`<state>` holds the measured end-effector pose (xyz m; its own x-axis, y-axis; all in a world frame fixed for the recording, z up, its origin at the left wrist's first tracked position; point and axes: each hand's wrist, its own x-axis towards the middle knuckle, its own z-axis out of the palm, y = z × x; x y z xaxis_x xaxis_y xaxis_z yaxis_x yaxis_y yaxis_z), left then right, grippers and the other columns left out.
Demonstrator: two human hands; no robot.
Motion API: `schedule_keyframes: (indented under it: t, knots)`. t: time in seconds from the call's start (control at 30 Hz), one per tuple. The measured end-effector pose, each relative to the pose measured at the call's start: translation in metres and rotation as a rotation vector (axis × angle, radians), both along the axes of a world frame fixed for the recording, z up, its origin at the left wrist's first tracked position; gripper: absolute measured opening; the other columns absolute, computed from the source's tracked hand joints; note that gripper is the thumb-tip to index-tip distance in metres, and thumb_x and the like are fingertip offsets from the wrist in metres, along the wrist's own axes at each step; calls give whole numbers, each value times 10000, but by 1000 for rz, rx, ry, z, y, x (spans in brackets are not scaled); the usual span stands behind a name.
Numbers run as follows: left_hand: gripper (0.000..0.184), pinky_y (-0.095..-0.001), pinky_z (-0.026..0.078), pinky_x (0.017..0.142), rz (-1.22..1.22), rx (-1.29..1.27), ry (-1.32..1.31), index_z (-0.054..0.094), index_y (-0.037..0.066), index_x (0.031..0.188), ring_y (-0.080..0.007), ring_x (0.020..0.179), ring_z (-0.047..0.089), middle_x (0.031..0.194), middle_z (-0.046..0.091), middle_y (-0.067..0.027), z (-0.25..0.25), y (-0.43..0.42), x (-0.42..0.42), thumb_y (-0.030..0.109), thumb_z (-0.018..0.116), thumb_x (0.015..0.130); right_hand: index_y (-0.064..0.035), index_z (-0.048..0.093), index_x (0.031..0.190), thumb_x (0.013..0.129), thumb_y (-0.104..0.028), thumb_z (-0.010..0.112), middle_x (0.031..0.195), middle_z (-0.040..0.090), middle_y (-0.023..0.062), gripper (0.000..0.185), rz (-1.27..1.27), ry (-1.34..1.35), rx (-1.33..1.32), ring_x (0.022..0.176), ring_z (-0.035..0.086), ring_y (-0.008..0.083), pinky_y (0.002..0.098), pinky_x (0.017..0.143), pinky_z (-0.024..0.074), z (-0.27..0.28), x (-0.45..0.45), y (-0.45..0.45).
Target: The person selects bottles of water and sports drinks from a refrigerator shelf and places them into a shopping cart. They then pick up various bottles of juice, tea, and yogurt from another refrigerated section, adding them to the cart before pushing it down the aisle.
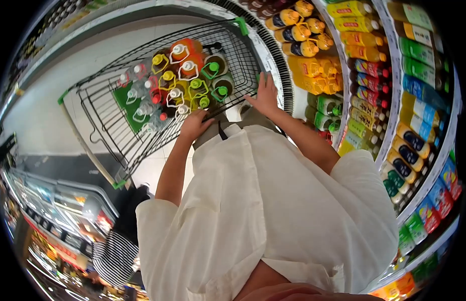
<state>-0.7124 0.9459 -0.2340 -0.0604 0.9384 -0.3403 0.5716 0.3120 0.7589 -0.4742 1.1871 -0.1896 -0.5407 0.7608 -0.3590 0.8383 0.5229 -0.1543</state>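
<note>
A wire shopping cart (105, 123) with green corner pieces stands in front of me, its near side close to my waist. My left hand (195, 124) is curled over the near rim, beside the bottles. Farther right, my right hand (265, 95) lies on the rim near the green corner, fingers stretched and thumb apart. Inside the cart are several large bottles with carry loops: orange ones (189, 66), yellow-capped ones (167, 78), dark ones with green caps (222, 85), and clear ones (137, 93) at the left. The undersides of both hands are hidden.
Shelves of drinks (366, 75) curve along my right, with orange bottles (313, 70) nearest the cart. At the lower left stands a person in a striped top (115, 258), beside a lit glass display case (62, 200). Pale floor tiles (57, 113) lie beyond the cart.
</note>
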Motion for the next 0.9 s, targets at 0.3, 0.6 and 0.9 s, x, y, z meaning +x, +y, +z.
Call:
schedule_keyframes:
  t: [0.3,0.6,0.9]
  knots:
    - [368,-476,575,843,-51,-34,33,780,39,1094,-394,977,719,1008,764,-176,2,11,0,390,779,980,15,-282,1648,873,-617,805,1531,357,536,1476,-596,81,-635,1249,649,540,429,1069,546,-47,-2,-8]
    - [345,-471,571,817,13,-14,57,794,29,1085,-398,916,734,980,776,-195,-12,22,-1,360,778,991,-98,-146,1711,945,-490,744,1295,651,387,1238,-527,196,-626,1103,709,477,494,975,569,-56,2,15]
    - [335,-487,568,790,38,14,26,780,12,1115,-429,886,731,963,765,-222,-23,29,0,331,730,1029,-66,506,1556,950,-507,715,1228,751,265,778,-372,251,-535,1150,719,444,486,1002,567,-94,82,15]
